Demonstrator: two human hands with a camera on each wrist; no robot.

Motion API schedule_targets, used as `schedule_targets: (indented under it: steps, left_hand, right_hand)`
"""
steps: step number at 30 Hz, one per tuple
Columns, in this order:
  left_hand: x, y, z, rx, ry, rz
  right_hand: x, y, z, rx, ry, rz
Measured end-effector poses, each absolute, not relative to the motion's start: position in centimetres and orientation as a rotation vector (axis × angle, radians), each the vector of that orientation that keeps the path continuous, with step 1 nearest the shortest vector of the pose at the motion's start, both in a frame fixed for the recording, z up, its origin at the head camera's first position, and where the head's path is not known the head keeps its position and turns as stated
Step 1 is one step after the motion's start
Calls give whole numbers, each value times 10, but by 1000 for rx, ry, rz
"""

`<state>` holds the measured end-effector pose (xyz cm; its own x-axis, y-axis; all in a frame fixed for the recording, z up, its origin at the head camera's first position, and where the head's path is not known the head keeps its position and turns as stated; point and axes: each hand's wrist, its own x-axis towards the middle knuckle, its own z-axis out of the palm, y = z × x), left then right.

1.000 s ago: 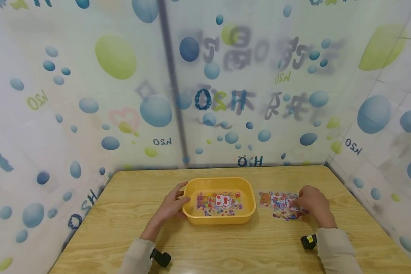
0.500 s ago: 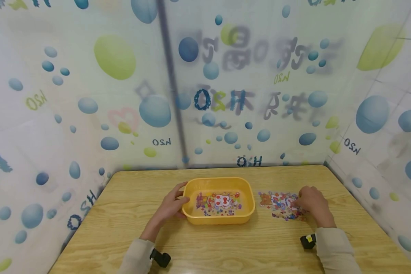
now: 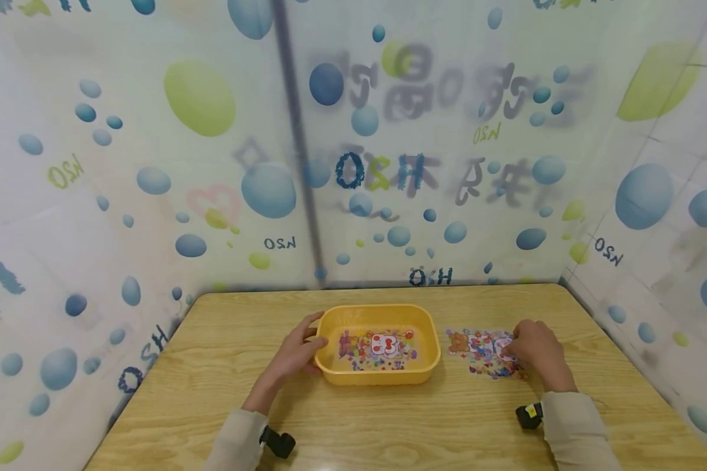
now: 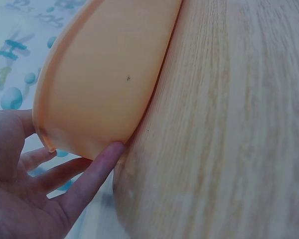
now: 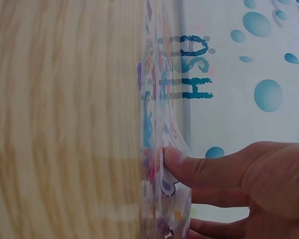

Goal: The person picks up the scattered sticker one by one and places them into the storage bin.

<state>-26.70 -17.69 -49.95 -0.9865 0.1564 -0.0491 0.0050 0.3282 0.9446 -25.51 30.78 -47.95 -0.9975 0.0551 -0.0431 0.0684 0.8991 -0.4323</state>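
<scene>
Yellow tray (image 3: 377, 377) unmoved; right hand (image 3: 540, 351) still pinches printed plastic (image 3: 480, 344)

The head view looks forward and down at the table (image 3: 424, 422), which both wrist views share close-up

On the bubble-patterned backdrop (image 3: 124, 39), a large mirrored "H2O" print (image 3: 380, 171) is standing in blue and green, and smaller mirrored "H2O" prints (image 3: 279, 243) are repeating around it; grey characters (image 3: 412, 82) are blurring past reading. The right wrist view is showing "H2O" sideways.
</scene>
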Motion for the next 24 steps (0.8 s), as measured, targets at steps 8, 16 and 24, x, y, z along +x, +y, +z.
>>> schedule_targets:
  steps: [8,16,24]
  left_hand:
    - [-266,-176,-498,145,2460,1733]
    - [-266,-177,-500,135,2474,1725]
    - [-267,-176,-500,134,2475,1732]
  right_hand:
    - [-261,310,-482,143,3073,-744]
    - [-263,312,-489,147,3053,-831]
    - [-263,315,-490,86,3064,-883]
